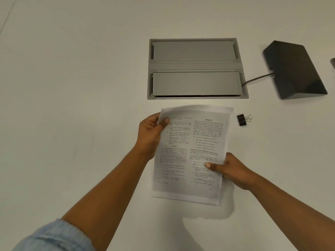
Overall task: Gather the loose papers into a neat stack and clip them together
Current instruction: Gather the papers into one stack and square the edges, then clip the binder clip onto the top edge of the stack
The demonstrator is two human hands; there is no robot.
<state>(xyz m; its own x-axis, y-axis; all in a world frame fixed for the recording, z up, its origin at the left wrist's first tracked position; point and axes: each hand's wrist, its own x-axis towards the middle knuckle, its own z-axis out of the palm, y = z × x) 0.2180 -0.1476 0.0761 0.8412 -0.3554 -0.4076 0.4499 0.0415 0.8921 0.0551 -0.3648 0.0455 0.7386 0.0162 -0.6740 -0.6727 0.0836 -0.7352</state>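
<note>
White table [72, 87] below, left hand [150, 134] and right hand [233, 171] both pinched on the papers [192, 153].

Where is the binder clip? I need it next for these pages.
In the head view, the binder clip lies on the table, just right of the papers' top corner, below the grey cable hatch.

Soft, even overhead light, slightly dim and greenish, a faint shadow cast below the papers [190, 153] on the bench [72, 87], print blurred, edges bent by the wide lens
</note>
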